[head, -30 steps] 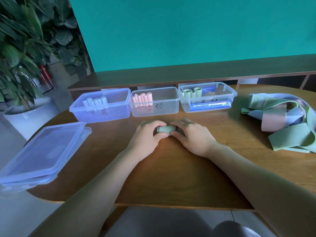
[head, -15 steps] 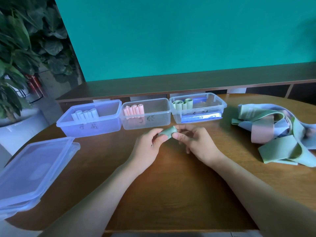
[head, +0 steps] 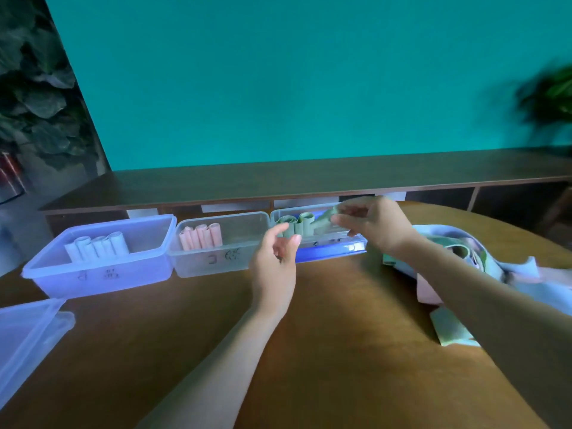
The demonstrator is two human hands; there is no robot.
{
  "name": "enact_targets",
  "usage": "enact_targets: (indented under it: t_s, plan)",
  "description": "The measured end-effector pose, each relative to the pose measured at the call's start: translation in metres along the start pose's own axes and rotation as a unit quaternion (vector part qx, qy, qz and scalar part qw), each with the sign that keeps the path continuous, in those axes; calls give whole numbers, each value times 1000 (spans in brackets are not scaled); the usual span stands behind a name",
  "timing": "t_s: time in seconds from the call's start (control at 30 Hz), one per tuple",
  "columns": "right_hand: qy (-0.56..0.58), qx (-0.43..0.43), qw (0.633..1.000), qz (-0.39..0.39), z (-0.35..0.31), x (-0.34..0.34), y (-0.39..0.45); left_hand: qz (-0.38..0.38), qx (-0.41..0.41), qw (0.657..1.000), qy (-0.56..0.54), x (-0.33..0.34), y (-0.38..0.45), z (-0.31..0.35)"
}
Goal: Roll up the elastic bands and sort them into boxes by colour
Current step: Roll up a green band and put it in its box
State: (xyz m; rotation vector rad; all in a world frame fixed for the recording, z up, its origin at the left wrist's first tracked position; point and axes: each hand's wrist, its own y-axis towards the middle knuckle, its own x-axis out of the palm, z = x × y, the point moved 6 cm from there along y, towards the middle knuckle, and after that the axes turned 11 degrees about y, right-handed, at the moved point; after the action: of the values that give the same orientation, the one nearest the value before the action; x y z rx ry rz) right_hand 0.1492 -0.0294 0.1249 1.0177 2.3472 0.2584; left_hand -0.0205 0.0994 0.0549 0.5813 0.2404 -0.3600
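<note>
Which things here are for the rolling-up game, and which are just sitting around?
For the job: green roll in the right hand, left hand, three boxes, loose bands.
Just there: lid, plants, shelf.

Rolls [head: 295, 226] in right box [head: 328, 250]

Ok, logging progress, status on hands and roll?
Right hand pinches green roll over the green box. Left hand open, holding nothing. Nothing blocks the box.
</note>
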Motion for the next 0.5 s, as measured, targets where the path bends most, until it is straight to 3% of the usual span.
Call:
enact_targets:
  t_s: [0.23,0.5]
  plan:
    - [-183,1,982,-42,40,-2,72,-12,33,997,70,19,11,-21]
    - [-239,32,961,-138,59,34,111,-54,51,992,102,25,13,-23]
